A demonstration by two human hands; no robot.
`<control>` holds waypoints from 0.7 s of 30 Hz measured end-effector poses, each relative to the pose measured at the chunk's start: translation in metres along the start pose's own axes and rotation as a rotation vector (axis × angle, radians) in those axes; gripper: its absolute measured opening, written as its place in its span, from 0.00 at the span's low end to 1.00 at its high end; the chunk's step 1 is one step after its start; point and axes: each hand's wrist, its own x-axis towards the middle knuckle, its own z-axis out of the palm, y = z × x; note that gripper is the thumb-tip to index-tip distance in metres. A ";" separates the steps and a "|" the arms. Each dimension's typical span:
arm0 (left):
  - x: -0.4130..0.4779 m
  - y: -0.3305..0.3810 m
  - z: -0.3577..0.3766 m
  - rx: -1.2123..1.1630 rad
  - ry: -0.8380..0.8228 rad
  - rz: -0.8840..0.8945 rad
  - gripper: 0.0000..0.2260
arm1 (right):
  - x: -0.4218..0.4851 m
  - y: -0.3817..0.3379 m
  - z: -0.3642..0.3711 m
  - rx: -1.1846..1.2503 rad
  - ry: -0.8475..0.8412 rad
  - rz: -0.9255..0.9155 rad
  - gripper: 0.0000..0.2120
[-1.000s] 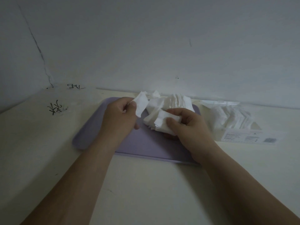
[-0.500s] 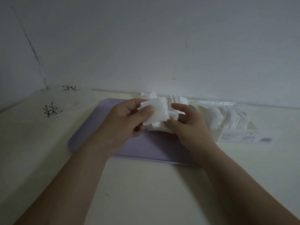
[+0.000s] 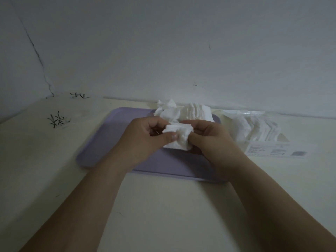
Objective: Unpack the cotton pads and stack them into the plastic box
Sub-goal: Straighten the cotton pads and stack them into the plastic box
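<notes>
- A matte cream desk (image 3: 163,206) meets a plain pale wall (image 3: 163,51). A thin dark crack (image 3: 38,57) runs down the wall, and black scribbles (image 3: 58,120) mark the desk's far left.
- A flat lavender tray (image 3: 101,142) with rounded corners lies mid-desk.
- Above the tray, the left hand (image 3: 145,144) and the right hand (image 3: 212,142) pinch one small stack of soft, white, square cotton pads (image 3: 179,135) from either side.
- Loose pads (image 3: 192,111) lie heaped at the tray's far edge.
- Just right of the tray, a clear plastic box (image 3: 254,128) with a printed label holds a leaning row of pads.
</notes>
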 end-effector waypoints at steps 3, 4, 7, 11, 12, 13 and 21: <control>-0.001 0.003 0.001 -0.016 0.045 0.009 0.10 | 0.000 -0.003 0.001 0.058 -0.009 0.033 0.16; -0.001 0.004 0.002 -0.025 0.069 0.007 0.11 | 0.000 -0.005 0.001 0.083 -0.010 0.047 0.16; -0.001 0.005 0.005 -0.007 0.165 0.024 0.13 | 0.000 -0.007 0.003 0.132 -0.041 0.035 0.19; 0.001 0.002 0.005 -0.059 0.148 0.039 0.06 | 0.000 0.002 0.005 -0.033 -0.026 -0.110 0.26; 0.000 0.004 0.006 -0.066 0.147 0.037 0.06 | 0.001 0.004 0.006 -0.091 -0.028 -0.141 0.22; -0.001 0.005 0.007 -0.065 0.154 0.039 0.05 | 0.001 0.005 0.006 -0.139 -0.029 -0.160 0.19; -0.004 0.011 0.011 -0.080 0.174 0.075 0.05 | -0.002 0.006 0.012 -0.284 -0.044 -0.169 0.13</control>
